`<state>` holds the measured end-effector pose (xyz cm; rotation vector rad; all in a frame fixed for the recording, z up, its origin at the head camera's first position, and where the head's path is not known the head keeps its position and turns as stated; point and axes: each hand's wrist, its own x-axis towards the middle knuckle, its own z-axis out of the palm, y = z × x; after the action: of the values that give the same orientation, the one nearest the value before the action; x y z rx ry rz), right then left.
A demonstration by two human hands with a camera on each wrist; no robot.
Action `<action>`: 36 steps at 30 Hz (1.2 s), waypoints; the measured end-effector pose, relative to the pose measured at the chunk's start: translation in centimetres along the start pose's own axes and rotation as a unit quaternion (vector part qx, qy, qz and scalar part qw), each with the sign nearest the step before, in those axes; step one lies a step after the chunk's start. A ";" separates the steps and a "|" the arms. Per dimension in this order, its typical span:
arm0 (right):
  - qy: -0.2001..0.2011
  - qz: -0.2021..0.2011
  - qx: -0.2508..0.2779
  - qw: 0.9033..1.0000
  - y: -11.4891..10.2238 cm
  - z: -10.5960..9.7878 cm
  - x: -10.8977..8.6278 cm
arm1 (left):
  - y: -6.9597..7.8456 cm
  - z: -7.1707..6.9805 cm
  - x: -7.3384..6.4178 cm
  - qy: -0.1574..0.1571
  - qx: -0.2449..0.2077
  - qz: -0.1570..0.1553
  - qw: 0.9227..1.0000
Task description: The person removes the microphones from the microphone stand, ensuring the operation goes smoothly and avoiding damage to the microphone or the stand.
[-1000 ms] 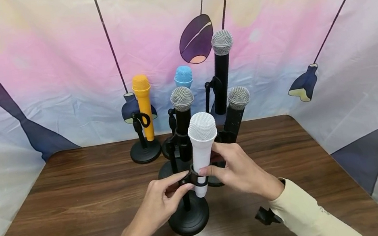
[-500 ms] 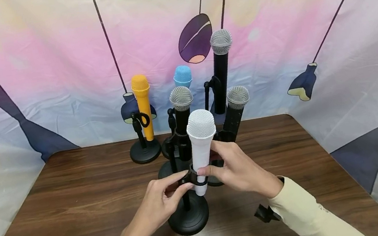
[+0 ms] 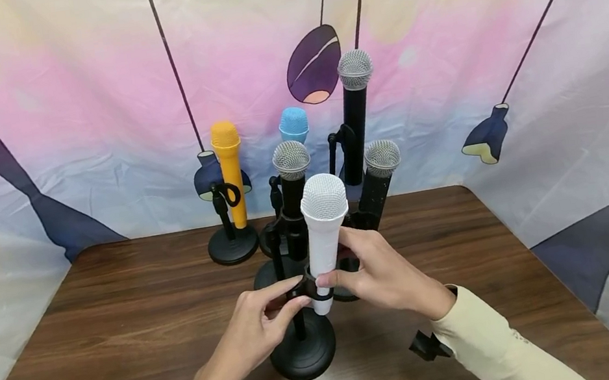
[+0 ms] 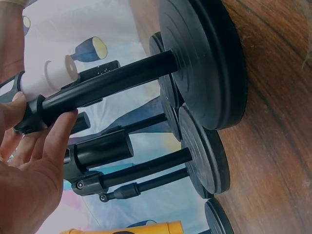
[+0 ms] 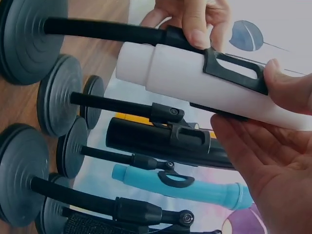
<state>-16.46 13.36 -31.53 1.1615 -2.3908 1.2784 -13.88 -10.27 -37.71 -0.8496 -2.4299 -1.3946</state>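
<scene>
A white microphone [image 3: 322, 243] stands slightly tilted in the black clip [image 5: 236, 67] of the nearest stand, whose round base [image 3: 303, 353] rests on the table. Its lower end pokes out below the clip. My left hand [image 3: 256, 321] pinches the clip's joint at the top of the stand's pole [image 4: 117, 80] between thumb and fingers. From the other side, my right hand [image 3: 388, 273] grips the white microphone at the clip, its thumb on the near side and its fingers behind. In the right wrist view that thumb touches the clip's edge.
Behind stand several more microphones on black stands: a yellow one [image 3: 231, 174], a light blue one [image 5: 195, 189], and black ones with silver heads, such as the tall one [image 3: 355, 117]. The wooden table [image 3: 142, 332] ends at a printed cloth backdrop [image 3: 115, 146].
The white microphone's head has risen slightly in the head view, and its lower end a little too. Both hands keep nearly the same place and hold.
</scene>
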 end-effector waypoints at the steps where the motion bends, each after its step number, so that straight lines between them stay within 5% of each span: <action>1: 0.001 -0.003 -0.007 1.000 0.0 0.0 0.0 | 0.0 0.0 0.0 0.000 -0.001 -0.001 1.000; 12: -0.014 0.002 -0.010 1.000 -0.5 -0.2 0.1 | -0.1 -0.1 -0.1 -0.002 -0.012 0.000 1.000; 19: -0.006 0.017 0.055 0.998 -0.2 0.0 -0.4 | 0.0 0.1 0.1 0.001 -0.007 0.007 1.000; 36: -0.004 0.014 -0.010 1.000 -0.8 0.0 0.0 | -0.1 0.0 0.1 -0.001 -0.011 0.002 1.000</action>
<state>-15.88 13.05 -31.05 1.1336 -2.4283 1.2573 -14.05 -10.30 -37.73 -0.8619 -2.4160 -1.4231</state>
